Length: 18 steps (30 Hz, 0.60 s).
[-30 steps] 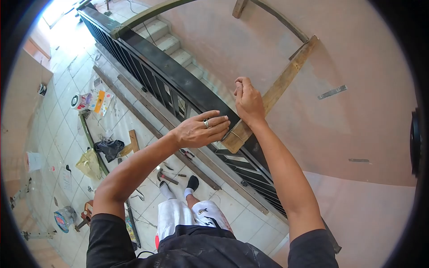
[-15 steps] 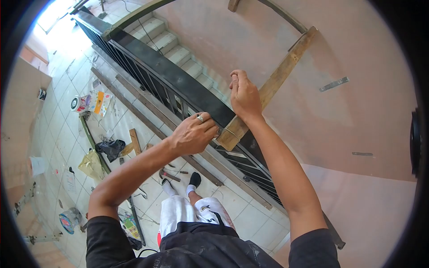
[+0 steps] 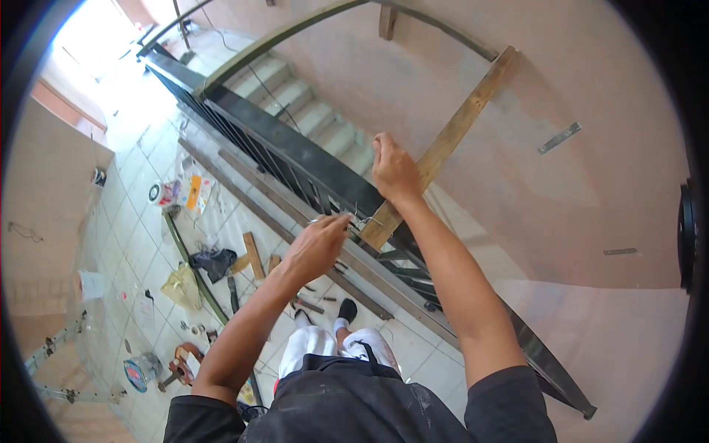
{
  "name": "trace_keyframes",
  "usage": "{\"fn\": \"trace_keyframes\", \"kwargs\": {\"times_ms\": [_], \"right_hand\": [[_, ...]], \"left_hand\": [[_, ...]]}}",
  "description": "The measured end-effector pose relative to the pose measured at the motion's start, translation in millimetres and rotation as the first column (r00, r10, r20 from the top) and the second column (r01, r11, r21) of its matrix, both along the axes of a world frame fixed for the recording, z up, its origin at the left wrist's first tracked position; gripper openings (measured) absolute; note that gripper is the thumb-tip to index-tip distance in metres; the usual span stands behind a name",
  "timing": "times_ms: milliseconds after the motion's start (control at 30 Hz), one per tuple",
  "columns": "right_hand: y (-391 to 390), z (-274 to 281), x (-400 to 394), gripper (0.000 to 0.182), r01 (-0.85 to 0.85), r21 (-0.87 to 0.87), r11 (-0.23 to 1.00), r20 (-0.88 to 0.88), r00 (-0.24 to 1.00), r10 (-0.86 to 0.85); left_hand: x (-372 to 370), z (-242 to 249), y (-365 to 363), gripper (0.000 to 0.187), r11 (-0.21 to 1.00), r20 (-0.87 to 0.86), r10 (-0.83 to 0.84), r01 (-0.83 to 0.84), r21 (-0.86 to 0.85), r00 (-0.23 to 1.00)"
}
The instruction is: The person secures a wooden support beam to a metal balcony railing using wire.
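A wooden plank (image 3: 465,125) lies across the black metal railing (image 3: 295,144). Thin wire (image 3: 377,220) loops around the plank's near end, with loose strands beside it. My left hand (image 3: 319,247) is at those strands, its fingers pinched together by the wire. Above the plank's left edge is my right hand (image 3: 396,173), closed with fingertips pressed together. Anything in that pinch is too small to make out.
Beyond the railing, white stairs (image 3: 295,103) go down along a pinkish wall. A curved wooden strip (image 3: 295,37) arches over the railing. Tools, a black bag (image 3: 214,263), a bucket (image 3: 142,371) and long bars lie on the tiled floor.
My left hand has moved down and slightly left, its fingers now straighter near the wire. My right hand is slightly lower in view. The camera view has shifted.
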State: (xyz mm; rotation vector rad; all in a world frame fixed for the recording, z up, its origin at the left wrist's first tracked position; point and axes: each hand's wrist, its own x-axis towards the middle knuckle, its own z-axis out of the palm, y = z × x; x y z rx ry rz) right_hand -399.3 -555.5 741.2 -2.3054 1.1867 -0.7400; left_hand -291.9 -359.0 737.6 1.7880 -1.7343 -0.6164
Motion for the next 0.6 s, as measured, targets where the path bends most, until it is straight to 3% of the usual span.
{"fn": "trace_keyframes", "kwargs": {"times_ms": [67, 100, 133, 200, 233, 333, 600], "right_hand": [[1, 4, 3, 0.025, 0.007, 0.070, 0.998, -0.014, 1.000, -0.006], [2, 6, 3, 0.025, 0.004, 0.072, 0.997, -0.016, 1.000, -0.003], [7, 5, 3, 0.025, 0.025, 0.061, 0.998, -0.007, 1.000, -0.024], [6, 8, 4, 0.023, 0.055, 0.088, 0.995, -0.091, 0.995, -0.047], [5, 6, 4, 0.023, 0.042, 0.054, 0.998, -0.043, 0.998, -0.040], [6, -3, 3, 0.023, 0.019, 0.003, 1.000, 0.006, 1.000, -0.019], [3, -6, 3, 0.021, -0.024, -0.011, 1.000, 0.013, 1.000, 0.024]], "left_hand": [[27, -14, 6, 0.043, 0.926, 0.236, 0.087, 0.009, -0.376, 0.968], [42, -16, 9, 0.054, 0.940, 0.389, -0.007, 0.139, -0.313, 0.921], [51, -19, 10, 0.054, 0.933, 0.397, -0.022, 0.162, -0.322, 0.917], [63, -20, -10, 0.054, 0.790, 0.709, -0.171, 0.526, -0.316, 0.684], [66, -29, -19, 0.051, 0.756, 0.785, -0.184, 0.596, -0.272, 0.591], [64, -30, -34, 0.049, 0.690, 0.734, -0.269, 0.657, -0.305, 0.623], [52, -28, -47, 0.036, 0.574, 0.771, -0.142, 0.686, -0.447, 0.621]]}}
